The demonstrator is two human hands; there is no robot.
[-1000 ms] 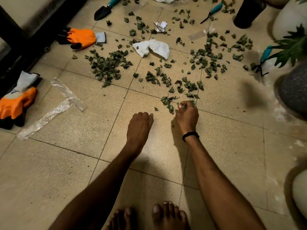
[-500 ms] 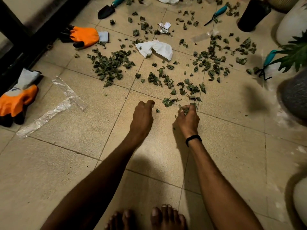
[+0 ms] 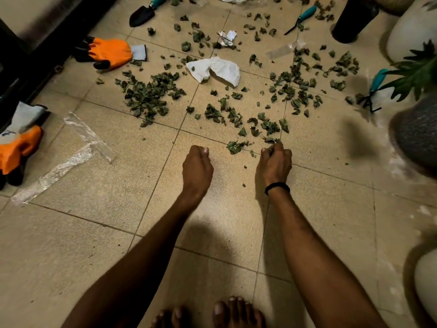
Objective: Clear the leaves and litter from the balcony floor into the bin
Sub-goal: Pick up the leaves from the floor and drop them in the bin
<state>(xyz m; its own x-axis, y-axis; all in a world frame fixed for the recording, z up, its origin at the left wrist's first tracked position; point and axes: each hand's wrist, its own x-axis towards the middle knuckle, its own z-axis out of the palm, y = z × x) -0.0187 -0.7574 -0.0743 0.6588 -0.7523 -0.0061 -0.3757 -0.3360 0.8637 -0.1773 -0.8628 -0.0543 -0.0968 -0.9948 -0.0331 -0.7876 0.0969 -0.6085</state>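
Beige floor tiles (image 3: 71, 245) fill the view. Bare, open tile runs across the whole lower half of the frame, around both forearms and the bare toes (image 3: 236, 311) at the bottom edge. A dark railing base (image 3: 35, 55) closes off the upper left. A white pot (image 3: 411, 31), a grey pot (image 3: 418, 131) and a green plant (image 3: 416, 74) crowd the right edge, with a black cup (image 3: 354, 17) at the upper right.

Leaves (image 3: 149, 98) lie scattered over the upper middle: a dense heap left of centre and a looser spread right of centre. Crumpled white paper (image 3: 214, 69) sits between them. A clear plastic strip (image 3: 71, 157) lies at centre left, just beside an orange glove (image 3: 16, 147); a second glove (image 3: 111, 53) rests near the railing base.

The right hand (image 3: 275, 162) is at the near edge of the leaves, its grip closed on a small bunch, with green bits showing at the fingertips. The left hand (image 3: 196, 166) is beside it but apart, on bare tile. Its fingers are curled under into a narrow grip, with nothing showing inside.
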